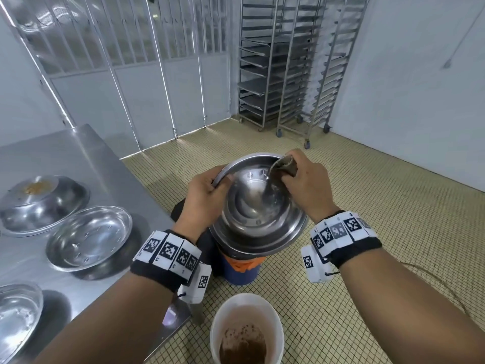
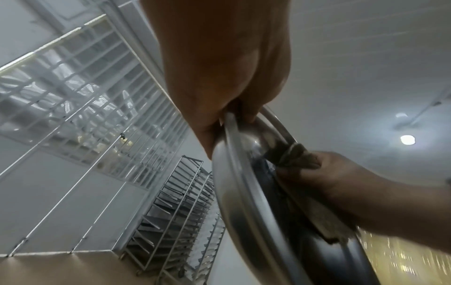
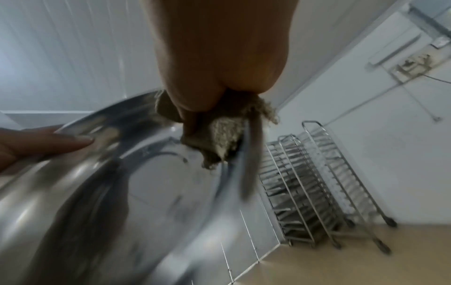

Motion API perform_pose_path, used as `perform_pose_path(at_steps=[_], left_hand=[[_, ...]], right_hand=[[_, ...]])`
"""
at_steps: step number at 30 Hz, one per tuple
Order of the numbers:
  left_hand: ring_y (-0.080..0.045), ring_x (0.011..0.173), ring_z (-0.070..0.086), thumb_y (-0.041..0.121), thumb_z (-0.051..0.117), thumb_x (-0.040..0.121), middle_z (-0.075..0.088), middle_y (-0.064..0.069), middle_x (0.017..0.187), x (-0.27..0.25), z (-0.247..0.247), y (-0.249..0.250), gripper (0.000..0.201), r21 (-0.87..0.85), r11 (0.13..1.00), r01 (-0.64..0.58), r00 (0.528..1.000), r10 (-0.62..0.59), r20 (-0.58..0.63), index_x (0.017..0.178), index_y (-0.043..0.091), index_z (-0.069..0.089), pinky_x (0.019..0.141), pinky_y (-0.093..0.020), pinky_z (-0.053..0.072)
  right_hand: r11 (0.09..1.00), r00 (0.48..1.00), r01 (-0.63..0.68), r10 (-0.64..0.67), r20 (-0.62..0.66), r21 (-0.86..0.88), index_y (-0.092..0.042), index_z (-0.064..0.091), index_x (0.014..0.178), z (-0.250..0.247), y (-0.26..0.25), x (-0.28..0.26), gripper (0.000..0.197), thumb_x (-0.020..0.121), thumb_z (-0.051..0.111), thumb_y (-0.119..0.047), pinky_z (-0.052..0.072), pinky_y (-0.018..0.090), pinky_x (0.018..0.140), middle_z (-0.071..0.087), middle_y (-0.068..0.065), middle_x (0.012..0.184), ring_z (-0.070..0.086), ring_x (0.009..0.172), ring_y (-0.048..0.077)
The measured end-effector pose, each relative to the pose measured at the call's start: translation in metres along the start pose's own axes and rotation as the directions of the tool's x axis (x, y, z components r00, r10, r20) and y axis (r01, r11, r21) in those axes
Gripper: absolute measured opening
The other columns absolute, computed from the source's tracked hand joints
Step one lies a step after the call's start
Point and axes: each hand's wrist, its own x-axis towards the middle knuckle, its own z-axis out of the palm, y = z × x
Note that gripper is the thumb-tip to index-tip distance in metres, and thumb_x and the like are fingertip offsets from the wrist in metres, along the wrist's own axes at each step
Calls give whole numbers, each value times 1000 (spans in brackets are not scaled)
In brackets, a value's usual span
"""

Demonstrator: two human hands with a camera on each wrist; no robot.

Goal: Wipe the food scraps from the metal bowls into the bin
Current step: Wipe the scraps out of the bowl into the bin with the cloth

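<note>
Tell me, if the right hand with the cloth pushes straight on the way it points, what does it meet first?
Most likely the inner wall of the metal bowl: the right hand already presses the cloth against it near the far rim.

White walls, yellow tiled floor (image 1: 367, 219), wheeled tray racks (image 1: 288, 74), steel table (image 1: 78, 164).

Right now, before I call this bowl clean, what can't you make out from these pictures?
- Bin: head view, its opening is hidden under the bowl; whether scraps land inside is unseen.
- Bowl's inside: both wrist views blur it with motion, so small leftovers can't be ruled out.
- Cloth: its wiping face is hidden by the right hand.
- Left hand: its fingers behind the rim are hidden.
- Nearest bowl on the table: cut off by the left edge.
</note>
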Motion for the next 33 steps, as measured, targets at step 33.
perform_pose_path(at_steps=[33], left_hand=[[-14,60,64,16,62,104,68,4,65,-5,4,0,22,-129,989,75,986,-93,-139,85,17,74,56,-26,52]], right_hand=[[985,986,-153,158,-61,73,-15,61,111,3,0,-8,24,91,73,-19,51,23,68,67,-8,89,62,72,14]])
